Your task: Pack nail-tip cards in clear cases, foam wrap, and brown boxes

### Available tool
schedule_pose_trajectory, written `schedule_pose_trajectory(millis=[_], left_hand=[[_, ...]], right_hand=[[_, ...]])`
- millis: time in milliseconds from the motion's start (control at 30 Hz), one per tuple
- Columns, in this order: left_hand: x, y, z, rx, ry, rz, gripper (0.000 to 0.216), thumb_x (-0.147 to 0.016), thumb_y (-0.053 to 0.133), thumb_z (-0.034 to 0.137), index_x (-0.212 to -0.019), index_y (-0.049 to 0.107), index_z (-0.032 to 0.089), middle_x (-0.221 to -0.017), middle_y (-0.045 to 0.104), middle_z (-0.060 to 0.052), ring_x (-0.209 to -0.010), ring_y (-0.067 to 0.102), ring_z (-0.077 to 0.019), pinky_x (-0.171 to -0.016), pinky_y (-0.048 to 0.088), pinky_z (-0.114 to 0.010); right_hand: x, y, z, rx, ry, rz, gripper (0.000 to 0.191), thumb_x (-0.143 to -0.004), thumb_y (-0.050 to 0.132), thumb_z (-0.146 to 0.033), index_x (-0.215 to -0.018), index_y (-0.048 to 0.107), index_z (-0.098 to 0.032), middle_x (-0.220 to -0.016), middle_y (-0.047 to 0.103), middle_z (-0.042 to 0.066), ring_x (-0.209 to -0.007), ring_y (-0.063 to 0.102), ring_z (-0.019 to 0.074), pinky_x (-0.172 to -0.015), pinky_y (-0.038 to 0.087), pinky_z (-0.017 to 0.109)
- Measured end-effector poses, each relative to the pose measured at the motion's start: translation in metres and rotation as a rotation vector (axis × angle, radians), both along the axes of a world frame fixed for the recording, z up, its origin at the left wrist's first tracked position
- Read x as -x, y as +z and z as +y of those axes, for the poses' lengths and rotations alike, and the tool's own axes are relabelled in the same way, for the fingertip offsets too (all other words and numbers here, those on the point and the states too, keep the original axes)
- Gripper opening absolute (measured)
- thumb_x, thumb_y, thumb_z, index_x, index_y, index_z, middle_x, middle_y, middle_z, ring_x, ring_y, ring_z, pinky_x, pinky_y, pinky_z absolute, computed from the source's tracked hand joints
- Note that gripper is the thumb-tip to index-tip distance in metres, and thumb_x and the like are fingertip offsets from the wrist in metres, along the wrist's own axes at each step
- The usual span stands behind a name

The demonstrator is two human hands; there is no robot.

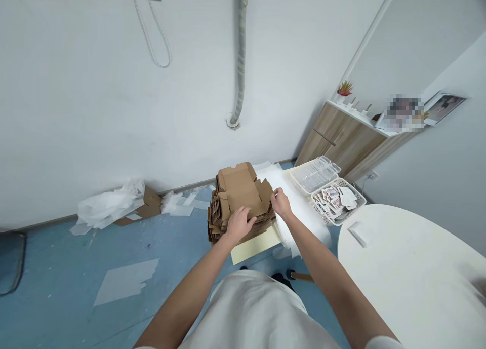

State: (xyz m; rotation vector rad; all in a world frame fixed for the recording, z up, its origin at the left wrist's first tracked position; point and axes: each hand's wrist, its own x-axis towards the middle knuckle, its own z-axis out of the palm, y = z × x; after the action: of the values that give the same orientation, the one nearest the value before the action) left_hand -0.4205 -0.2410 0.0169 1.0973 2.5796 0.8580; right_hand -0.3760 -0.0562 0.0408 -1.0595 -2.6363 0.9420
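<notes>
A flattened brown cardboard box (pixel 241 189) with cut flaps lies on top of a thick stack of similar flat boxes (pixel 215 217). My left hand (pixel 239 224) rests on the near edge of the top box, with its fingers stretched out and the thumb apart. At the right side, my right hand (pixel 281 203) has its fingers closed at the edge of a side flap, in a pinch. The stack sits on a pale yellow board (pixel 255 246), and white sheet material (pixel 304 212) lies just to its right.
A white basket of small packets (pixel 337 202) and a tray of clear plastic cases (pixel 315 174) stand to the right. Near them are a round white table (pixel 410 268) and a wooden cabinet (pixel 341 136). Loose white wrapping (pixel 114 202) lies on the blue floor.
</notes>
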Motion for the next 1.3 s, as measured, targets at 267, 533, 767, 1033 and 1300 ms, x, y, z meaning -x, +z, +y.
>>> schedule_pose_trajectory(millis=[267, 533, 767, 1033, 1300], left_hand=[[0.013, 0.002, 0.008, -0.024, -0.066, 0.110, 0.028, -0.086, 0.033, 0.027, -0.090, 0.059, 0.020, -0.088, 0.060, -0.008, -0.086, 0.054, -0.0226, -0.077, 0.040, -0.035], [0.006, 0.015, 0.006, -0.061, -0.026, 0.209, 0.024, -0.085, 0.034, 0.025, -0.086, 0.058, 0.022, -0.096, 0.056, -0.007, -0.094, 0.048, -0.0214, -0.080, 0.037, -0.036], [-0.025, 0.022, 0.004, -0.143, -0.148, 0.271, 0.021, -0.083, 0.039, 0.022, -0.082, 0.060, 0.021, -0.093, 0.058, -0.006, -0.096, 0.048, -0.0203, -0.091, 0.027, -0.041], [-0.041, 0.025, 0.010, -0.084, -0.114, 0.256, 0.022, -0.081, 0.043, 0.033, -0.093, 0.058, 0.023, -0.109, 0.054, -0.007, -0.109, 0.042, -0.0236, -0.098, 0.020, -0.046], [-0.014, 0.027, 0.023, 0.272, 0.148, 0.052, 0.068, -0.076, 0.048, 0.031, -0.133, 0.019, 0.007, -0.102, 0.057, -0.018, -0.094, 0.055, -0.0304, -0.072, 0.043, -0.039]], right_hand=[[-0.024, 0.013, -0.012, -0.113, -0.012, 0.322, 0.031, -0.079, 0.039, -0.038, -0.103, 0.044, -0.018, -0.099, 0.057, 0.011, -0.088, 0.052, 0.0221, -0.077, 0.036, 0.035], [-0.058, -0.007, -0.043, -0.118, 0.282, 0.146, 0.025, -0.082, 0.037, -0.035, -0.084, 0.058, -0.021, -0.088, 0.062, 0.006, -0.089, 0.051, 0.0208, -0.089, 0.027, 0.042], [-0.045, 0.008, 0.014, 0.435, -0.087, 0.183, 0.058, -0.073, 0.050, -0.044, -0.124, 0.035, -0.021, -0.114, 0.054, 0.010, -0.085, 0.058, 0.0175, -0.070, 0.044, 0.029], [-0.069, 0.033, 0.024, -0.122, 0.014, -0.215, 0.049, -0.074, 0.041, -0.017, -0.123, 0.042, -0.017, -0.092, 0.063, 0.011, -0.084, 0.058, 0.0249, -0.072, 0.040, 0.033], [-0.138, 0.037, 0.048, -0.106, -0.153, -0.026, 0.051, -0.073, 0.036, -0.017, -0.123, 0.043, -0.019, -0.076, 0.064, 0.004, -0.067, 0.057, 0.0191, -0.062, 0.041, 0.028]])
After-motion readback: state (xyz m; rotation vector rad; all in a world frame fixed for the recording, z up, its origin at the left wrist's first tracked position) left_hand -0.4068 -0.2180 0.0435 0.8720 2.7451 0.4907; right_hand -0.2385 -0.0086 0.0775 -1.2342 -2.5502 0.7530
